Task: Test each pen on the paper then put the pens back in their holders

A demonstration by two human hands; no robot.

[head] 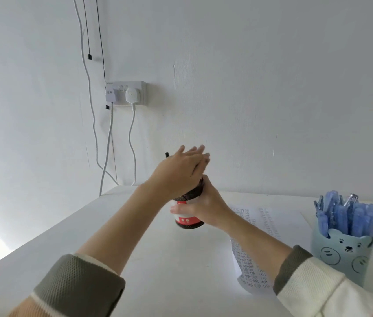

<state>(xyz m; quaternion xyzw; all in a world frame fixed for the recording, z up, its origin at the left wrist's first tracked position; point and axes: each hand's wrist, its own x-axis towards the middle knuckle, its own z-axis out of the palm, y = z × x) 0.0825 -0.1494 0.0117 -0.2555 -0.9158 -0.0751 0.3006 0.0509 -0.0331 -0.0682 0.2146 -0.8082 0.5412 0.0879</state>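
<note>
In the head view, the main risk is the dark holder [186,219] tipping. It stands at centre frame on the white surface [135,252], and it looks narrow for its height. The left hand [181,170] lies over its mouth with the fingers straight and flat. A sideways push from that palm could rock the cup or spill its pens toward the wall. The right hand [205,208] guards against this. Its fingers curl round the red-and-white band and grip the cup from the right. A loose grip there would let the cup slide on the smooth top. Only one black pen [166,154] shows, poking out past the left wrist. Pressed at an angle, it could jam against the rim rather than seat. Motion blur hides whether the palm actually touches the pens. The holder's long axis runs roughly vertical, with a slight lean toward upper right, and its mouth faces up under the palm. The black pen's axis also runs up and down, its visible end pointing toward upper left. The paper [270,221], covered in test marks, lies flat just right of the cup, partly under the right forearm. At right frame the bear holder [345,255] stands upright, well apart, with its blue pens [350,213] pointing up.
</note>
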